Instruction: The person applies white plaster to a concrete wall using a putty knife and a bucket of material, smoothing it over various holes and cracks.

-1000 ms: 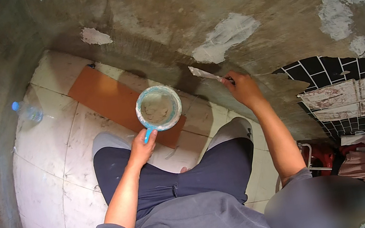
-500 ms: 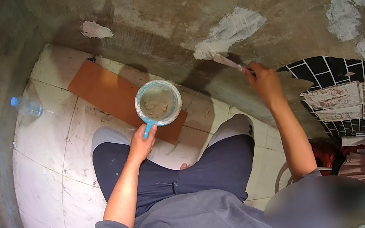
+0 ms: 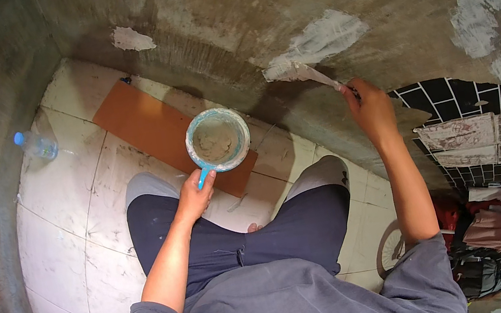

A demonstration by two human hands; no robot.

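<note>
My left hand [image 3: 195,196] is closed round the handle of a blue dipper [image 3: 203,177], held over my lap. Greyish paste [image 3: 216,142] lies inside it and coats its rim. Out to the right, my right hand [image 3: 371,110] grips a putty knife [image 3: 316,75] by its handle. The blade, smeared with pale paste, rests against the bare wall [image 3: 207,23] at the lower left end of a white patch [image 3: 320,37]. Where blade and patch meet, the paste hides the blade's edge.
An orange-brown board [image 3: 144,125] lies on the white tiled floor [image 3: 48,225] by the wall's foot. A capped plastic bottle [image 3: 37,146] lies on the left. Black tiles [image 3: 435,98] cover the wall at right, above bags and cloths [image 3: 488,228]. More white patches [image 3: 470,17] mark the wall.
My right hand has moved slightly to the right, and the putty knife now lies flatter against the wall at the patch's lower end. My left hand and the dipper stay nearly still.
</note>
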